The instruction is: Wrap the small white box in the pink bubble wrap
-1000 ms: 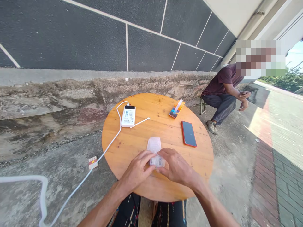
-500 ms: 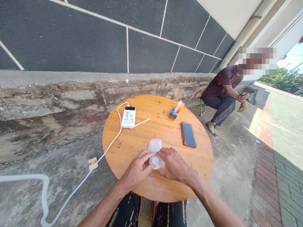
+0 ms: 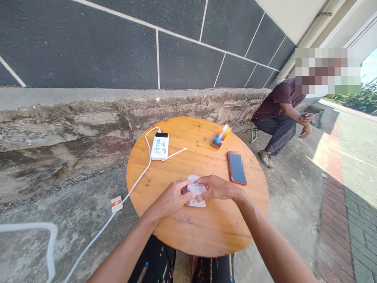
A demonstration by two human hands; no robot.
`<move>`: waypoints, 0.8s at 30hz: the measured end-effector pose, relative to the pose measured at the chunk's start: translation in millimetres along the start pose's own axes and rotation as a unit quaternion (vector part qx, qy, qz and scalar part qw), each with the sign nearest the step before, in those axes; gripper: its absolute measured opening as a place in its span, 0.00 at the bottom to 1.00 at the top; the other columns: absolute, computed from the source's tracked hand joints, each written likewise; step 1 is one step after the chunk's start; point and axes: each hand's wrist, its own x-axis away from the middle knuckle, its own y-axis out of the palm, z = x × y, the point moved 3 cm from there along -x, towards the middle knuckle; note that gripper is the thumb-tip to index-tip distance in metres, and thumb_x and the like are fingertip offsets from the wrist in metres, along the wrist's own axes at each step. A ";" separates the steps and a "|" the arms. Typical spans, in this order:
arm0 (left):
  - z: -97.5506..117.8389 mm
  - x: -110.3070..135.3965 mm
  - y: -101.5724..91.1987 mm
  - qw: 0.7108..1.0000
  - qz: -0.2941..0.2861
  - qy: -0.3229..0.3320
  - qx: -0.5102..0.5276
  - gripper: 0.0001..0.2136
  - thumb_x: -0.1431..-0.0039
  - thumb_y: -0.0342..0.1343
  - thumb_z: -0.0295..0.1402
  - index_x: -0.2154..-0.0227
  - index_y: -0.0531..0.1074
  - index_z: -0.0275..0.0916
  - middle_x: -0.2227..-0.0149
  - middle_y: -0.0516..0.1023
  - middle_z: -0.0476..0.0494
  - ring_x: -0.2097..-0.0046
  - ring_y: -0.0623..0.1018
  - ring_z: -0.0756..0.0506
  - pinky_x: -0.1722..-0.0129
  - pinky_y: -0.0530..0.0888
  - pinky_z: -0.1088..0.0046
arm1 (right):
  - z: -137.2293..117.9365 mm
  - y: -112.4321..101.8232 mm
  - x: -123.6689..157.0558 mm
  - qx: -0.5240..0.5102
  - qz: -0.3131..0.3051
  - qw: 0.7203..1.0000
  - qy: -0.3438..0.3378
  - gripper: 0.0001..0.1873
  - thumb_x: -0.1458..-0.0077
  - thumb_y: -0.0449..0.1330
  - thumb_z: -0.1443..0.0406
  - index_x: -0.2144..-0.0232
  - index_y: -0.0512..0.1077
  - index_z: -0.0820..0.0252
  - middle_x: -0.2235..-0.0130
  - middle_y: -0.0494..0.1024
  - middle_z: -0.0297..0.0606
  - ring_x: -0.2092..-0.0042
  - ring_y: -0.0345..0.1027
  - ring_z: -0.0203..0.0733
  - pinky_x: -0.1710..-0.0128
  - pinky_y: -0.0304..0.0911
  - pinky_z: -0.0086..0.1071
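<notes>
A translucent white plastic packet (image 3: 196,190), with a look like bubble wrap, is at the near middle of the round table. My left hand (image 3: 175,196) grips its left side between thumb and fingers. From the right, my right hand (image 3: 216,188) pinches the opposite side, fingers curled over the far edge. Part of the packet shows beyond the hands and part below them, close to the tabletop. Whatever is inside it cannot be made out.
On the wooden table (image 3: 194,236) are a white power bank (image 3: 160,146) with white cables, a phone in a red case (image 3: 236,168) and a small orange-and-blue box (image 3: 220,136). A person (image 3: 278,106) sits at the right. A cigarette-pack-like box (image 3: 116,204) lies on the ground.
Both hands have closed in on the packet's sides, and its middle is now bunched up between them. My right wrist is raised and bent more. The other table items stay put.
</notes>
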 end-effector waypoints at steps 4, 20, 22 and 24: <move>-6.0 -13.9 -4.8 0.999 -0.037 -0.028 0.000 0.16 0.42 0.47 0.40 0.65 0.75 0.33 0.67 0.76 0.46 0.66 0.73 0.47 0.69 0.68 0.75 | 6.0 3.2 4.2 0.031 0.103 0.994 -0.004 0.21 0.46 0.59 0.53 0.54 0.73 0.60 0.62 0.77 0.37 0.66 0.68 0.38 0.67 0.60 0.29; -1.3 -3.6 3.2 0.980 0.070 -0.031 -0.185 0.12 0.40 0.46 0.36 0.64 0.75 0.41 0.62 0.78 0.44 0.59 0.74 0.44 0.59 0.67 0.71 | -0.5 42.3 16.7 0.138 0.240 0.961 -0.004 0.15 0.36 0.49 0.59 0.61 0.73 0.60 0.62 0.77 0.41 0.62 0.69 0.41 0.64 0.58 0.30; -1.0 11.0 5.9 0.980 0.058 -0.036 -0.185 0.12 0.40 0.47 0.36 0.63 0.75 0.41 0.63 0.77 0.44 0.60 0.74 0.44 0.60 0.67 0.71 | -5.7 54.7 23.7 0.147 0.234 0.961 -0.005 0.15 0.36 0.49 0.59 0.61 0.73 0.60 0.63 0.77 0.40 0.62 0.69 0.41 0.63 0.58 0.30; -1.0 24.3 8.1 0.981 0.049 -0.040 -0.183 0.12 0.39 0.47 0.36 0.63 0.75 0.41 0.63 0.77 0.44 0.60 0.74 0.44 0.61 0.68 0.71 | -9.7 66.8 30.8 0.144 0.234 0.961 -0.014 0.14 0.36 0.49 0.59 0.60 0.72 0.59 0.61 0.76 0.40 0.60 0.69 0.42 0.60 0.60 0.31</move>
